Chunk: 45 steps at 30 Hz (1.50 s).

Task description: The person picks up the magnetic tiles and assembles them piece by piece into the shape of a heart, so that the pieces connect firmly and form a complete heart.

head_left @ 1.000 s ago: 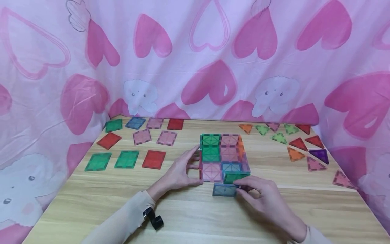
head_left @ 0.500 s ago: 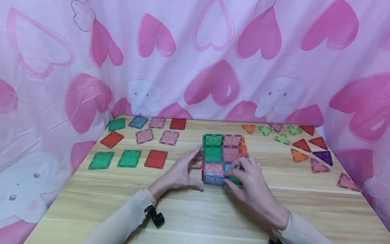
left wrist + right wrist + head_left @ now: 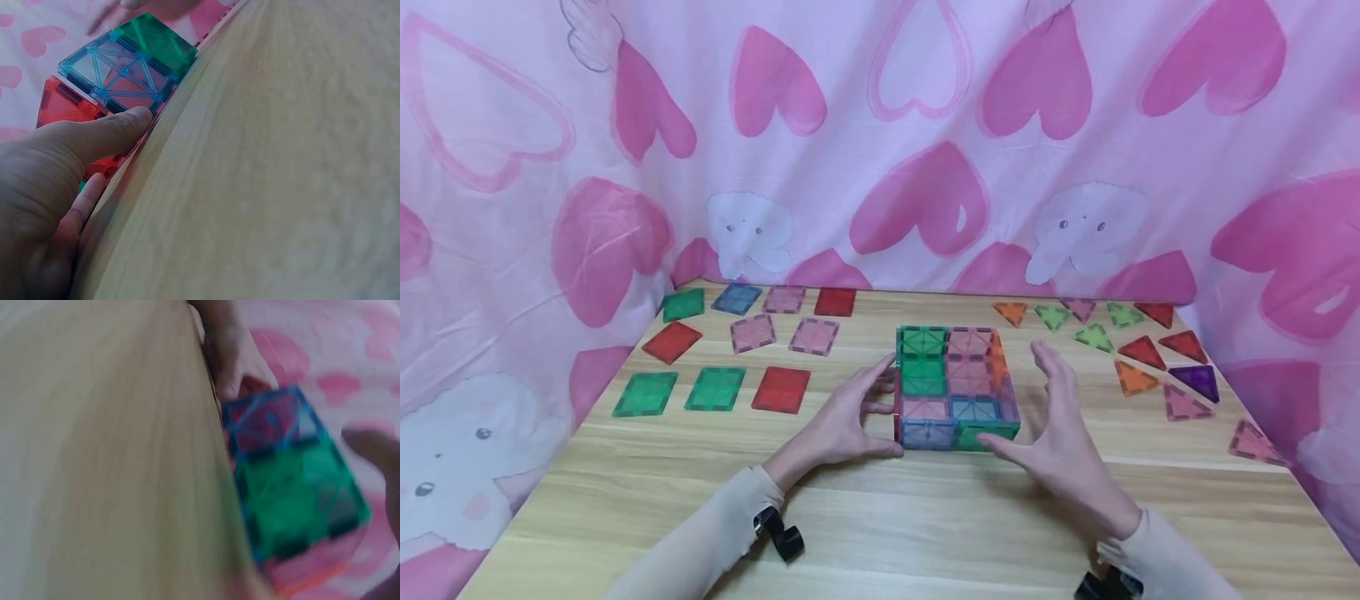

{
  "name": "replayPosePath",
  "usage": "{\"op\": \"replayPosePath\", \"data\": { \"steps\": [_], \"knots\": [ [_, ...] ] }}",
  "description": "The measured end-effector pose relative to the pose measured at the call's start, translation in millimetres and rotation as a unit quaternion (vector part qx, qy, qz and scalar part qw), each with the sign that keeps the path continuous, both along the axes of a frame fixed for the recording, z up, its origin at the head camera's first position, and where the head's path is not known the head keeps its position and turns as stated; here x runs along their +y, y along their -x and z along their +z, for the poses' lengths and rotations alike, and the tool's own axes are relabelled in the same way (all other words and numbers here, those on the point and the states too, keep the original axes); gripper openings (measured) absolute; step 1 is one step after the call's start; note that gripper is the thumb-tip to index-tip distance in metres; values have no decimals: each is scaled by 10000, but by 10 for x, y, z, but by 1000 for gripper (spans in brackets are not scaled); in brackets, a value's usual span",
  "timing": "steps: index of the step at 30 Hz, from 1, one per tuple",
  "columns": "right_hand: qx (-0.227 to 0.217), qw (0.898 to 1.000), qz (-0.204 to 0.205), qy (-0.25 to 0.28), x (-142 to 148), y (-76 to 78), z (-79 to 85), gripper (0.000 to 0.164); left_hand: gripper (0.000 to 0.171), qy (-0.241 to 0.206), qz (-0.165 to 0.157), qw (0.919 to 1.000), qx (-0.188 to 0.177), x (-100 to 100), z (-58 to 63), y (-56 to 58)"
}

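Observation:
On the table stands a low, open-topped box of translucent magnetic tiles, with green, pink and blue squares in its floor. A blue tile (image 3: 927, 434) and a green tile (image 3: 967, 437) stand side by side as its front wall. My left hand (image 3: 842, 425) rests along the red left wall (image 3: 67, 107), its thumb at the blue tile's outer corner. Spread wide, my right hand (image 3: 1063, 442) holds nothing; its thumb tip overlaps the green tile in the head view. Orange and purple-pink tiles form the right wall (image 3: 1004, 387).
Loose square tiles lie at the left, among them a red square (image 3: 781, 390) and a green square (image 3: 715, 389). Several triangles, including a purple triangle (image 3: 1195, 382), lie at the right. A pink heart-patterned curtain (image 3: 917, 200) surrounds the wooden table (image 3: 880, 533).
My right hand brought the blue tile left to the front-left of the box and let go; the tile now stands in the front wall. That hand then moved right and spread open. My left hand stayed.

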State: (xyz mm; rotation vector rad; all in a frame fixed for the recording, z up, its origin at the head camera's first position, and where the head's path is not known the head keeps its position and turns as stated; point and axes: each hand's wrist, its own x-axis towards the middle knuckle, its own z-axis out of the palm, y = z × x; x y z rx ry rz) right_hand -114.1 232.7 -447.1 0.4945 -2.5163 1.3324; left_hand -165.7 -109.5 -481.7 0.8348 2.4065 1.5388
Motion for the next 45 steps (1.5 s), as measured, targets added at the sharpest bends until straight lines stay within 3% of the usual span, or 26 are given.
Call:
{"op": "replayPosePath", "data": {
  "steps": [4, 7, 13, 17, 21, 24, 27, 30, 32, 38, 45],
  "knots": [
    [-1246, 9858, 663, 913, 191, 77, -213, 139, 137, 1, 12, 10000, -28, -15, -2, -15],
    [-1587, 9740, 1110, 1173, 230, 136, -338, 138, 135, 2, 24, 10000, -65, -23, -13, -33],
    [-1564, 9787, 1139, 685, 265, 198, -397, 135, 135, 74, -55, 9999, -119, 19, -26, -6],
    [-1477, 9828, 995, 488, 305, 210, -403, 132, 134, 213, -219, 9995, -106, 64, -17, 92],
    [-1518, 9807, 1013, 705, 315, 212, -421, 131, 121, 533, -426, 9976, -117, 20, 92, 218],
    [-1598, 9766, 1095, 935, 313, 205, -440, 130, 96, 997, -146, 9948, 176, -89, 260, 324],
    [-1627, 9738, 1157, 1088, 301, 202, -455, 130, 77, 1535, 598, 9836, 729, -252, 435, 477],
    [-1601, 9762, 1096, 970, 290, 205, -457, 131, 77, 1895, 1237, 9683, 1061, -485, 529, 655],
    [-1573, 9789, 1021, 814, 284, 211, -454, 131, 81, 2084, 1473, 9612, 1051, -666, 527, 751],
    [-1597, 9797, 994, 686, 289, 235, -415, 131, 91, 2433, 1446, 9579, 478, -1059, 423, 910],
    [-1508, 9835, 887, 455, 317, 252, -383, 131, 81, 2438, 1424, 9590, 249, -1124, 378, 982]
  ]
}}
